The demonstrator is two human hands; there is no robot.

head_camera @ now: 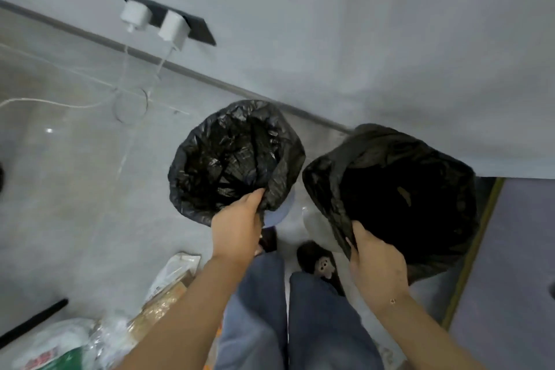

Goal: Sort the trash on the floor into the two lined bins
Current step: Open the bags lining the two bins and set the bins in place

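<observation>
Two bins lined with black plastic bags stand by the wall. The left bin [192, 153] is round with a bluish body showing under its liner. My left hand [237, 225] pinches the liner at that bin's near rim. The right bin [450, 177] is larger and dark inside. On its near rim, my right hand [375, 261] grips the liner. Trash lies on the floor at the lower left: a white plastic bag [177, 272], a brown cardboard piece [159, 312] and a white and green wrapper [54, 351].
A grey wall with a dark socket strip [198, 30], two white chargers [172, 28] and trailing cables runs behind the bins. A black bar [33, 321] lies at the far left. My jeans and dark slippers [315, 261] are between the bins. A purple surface with a yellow edge [477, 249] borders the right.
</observation>
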